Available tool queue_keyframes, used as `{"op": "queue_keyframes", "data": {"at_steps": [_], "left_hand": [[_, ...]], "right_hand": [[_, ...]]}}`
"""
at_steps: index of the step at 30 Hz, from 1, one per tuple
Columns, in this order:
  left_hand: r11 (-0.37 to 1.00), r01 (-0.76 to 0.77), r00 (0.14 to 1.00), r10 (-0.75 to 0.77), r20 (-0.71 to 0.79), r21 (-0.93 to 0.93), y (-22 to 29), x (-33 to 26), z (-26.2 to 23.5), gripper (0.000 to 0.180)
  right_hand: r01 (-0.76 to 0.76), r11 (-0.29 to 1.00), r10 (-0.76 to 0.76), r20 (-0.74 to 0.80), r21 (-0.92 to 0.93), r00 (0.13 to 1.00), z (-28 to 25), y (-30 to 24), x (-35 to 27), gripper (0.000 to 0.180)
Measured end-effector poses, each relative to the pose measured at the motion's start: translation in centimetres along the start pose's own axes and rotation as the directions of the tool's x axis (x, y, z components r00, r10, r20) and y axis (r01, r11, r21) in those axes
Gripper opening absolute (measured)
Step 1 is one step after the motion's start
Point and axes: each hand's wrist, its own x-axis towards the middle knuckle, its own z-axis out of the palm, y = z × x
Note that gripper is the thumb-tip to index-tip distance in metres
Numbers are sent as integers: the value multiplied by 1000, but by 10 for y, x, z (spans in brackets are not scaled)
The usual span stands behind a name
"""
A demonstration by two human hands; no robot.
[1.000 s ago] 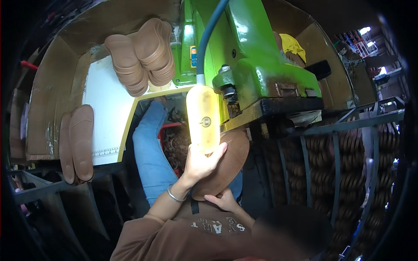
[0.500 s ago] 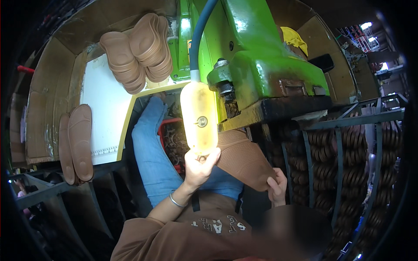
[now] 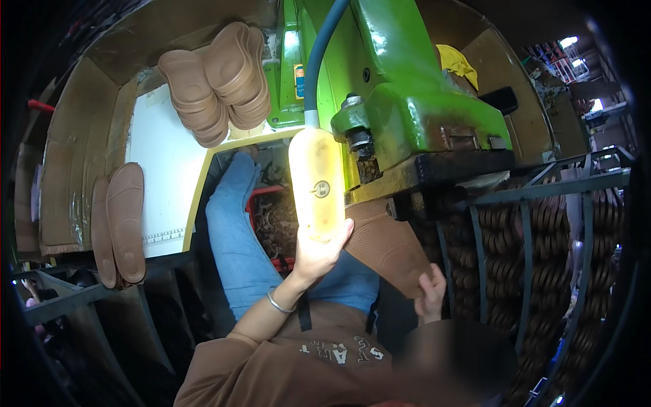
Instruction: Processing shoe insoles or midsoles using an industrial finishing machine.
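Note:
A brown shoe sole (image 3: pixel 390 247) with a fine textured pattern is held slantwise under the head of a green machine (image 3: pixel 434 102). At its wide lower end, the fingers of my right hand (image 3: pixel 430 293) are closed on the edge. My left hand (image 3: pixel 317 256) is closed at the sole's left edge, thumb uppermost. A lit, rounded yellow lamp (image 3: pixel 317 180) on a blue flexible neck hangs over that hand and covers part of its fingers. The sole's far end is hidden beneath the machine head.
Stacks of brown soles (image 3: pixel 210 88) stand on the white worktop (image 3: pixel 159 169), with another pair (image 3: pixel 125 227) at its left edge. A red crate (image 3: pixel 254 203) of scraps sits below. Racks of soles (image 3: pixel 542 258) line the right; cardboard (image 3: pixel 88 136) walls the left.
My left hand has moved slightly up and right along the sole's edge, going further behind the lamp. Lamp and machine appear shifted a little right. My right hand keeps its grip on the sole.

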Motion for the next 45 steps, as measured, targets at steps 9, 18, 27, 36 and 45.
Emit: {"op": "queue_keyframes", "data": {"at_steps": [9, 18, 27, 36, 45], "left_hand": [[995, -99, 992, 99, -77, 6, 27, -10, -18, 27], [994, -106, 986, 100, -133, -36, 16, -7, 1, 25], [978, -178, 983, 182, -23, 109, 19, 26, 18, 13], [985, -157, 976, 165, -139, 69, -3, 7, 4, 20], [946, -185, 971, 217, -99, 265, 20, 12, 12, 10]], "right_hand": [[66, 958, -34, 115, -278, 993, 42, -74, 91, 20], [-268, 962, 267, 326, -44, 907, 3, 42, 72, 55], [-358, 903, 284, 296, 236, 912, 42, 85, -17, 37], [-273, 956, 249, 197, 111, 948, 22, 43, -6, 41], [-174, 961, 171, 32, 216, 985, 27, 50, -29, 41]]}}
